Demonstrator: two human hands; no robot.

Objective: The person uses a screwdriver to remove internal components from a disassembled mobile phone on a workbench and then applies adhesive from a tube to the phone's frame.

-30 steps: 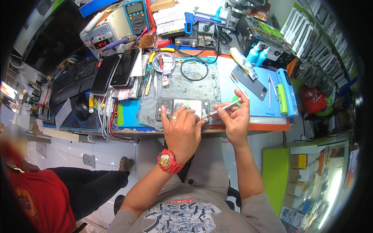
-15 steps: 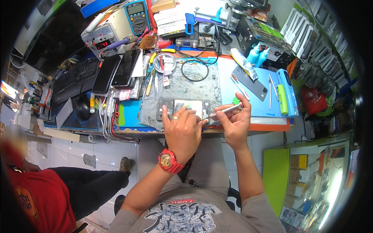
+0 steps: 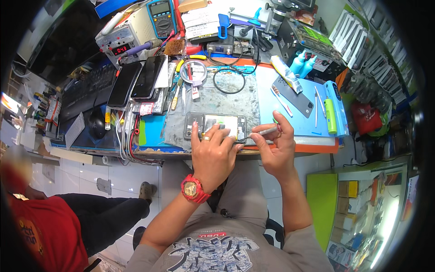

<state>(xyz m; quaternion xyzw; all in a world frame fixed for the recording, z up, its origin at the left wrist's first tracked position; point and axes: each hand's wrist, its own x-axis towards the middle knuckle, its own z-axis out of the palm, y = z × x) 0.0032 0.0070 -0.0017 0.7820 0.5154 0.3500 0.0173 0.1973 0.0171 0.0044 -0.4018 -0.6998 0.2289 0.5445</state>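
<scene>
An opened phone (image 3: 231,126) with a pale inner panel lies on a grey worn mat (image 3: 208,102) at the bench's front middle. My left hand (image 3: 211,154) is closed over it, fingers bent on its left and middle and thumb near its lower right, hiding part of it. My right hand (image 3: 279,148) grips a slim silver screwdriver (image 3: 265,131) between thumb and fingers, angled down-left toward the phone's right end. Its tip is too small to tell if touching.
Stacked phones (image 3: 147,77) lie left. A blue mat (image 3: 303,126) holds a dark phone back (image 3: 299,101) and pens. A multimeter (image 3: 161,19), power supply (image 3: 115,43) and cables (image 3: 131,143) surround the work. A person in a red shirt (image 3: 45,226) is at lower left.
My right hand and the screwdriver have shifted a little to the right, toward the phone's right end. My left hand and the phone have moved only slightly.
</scene>
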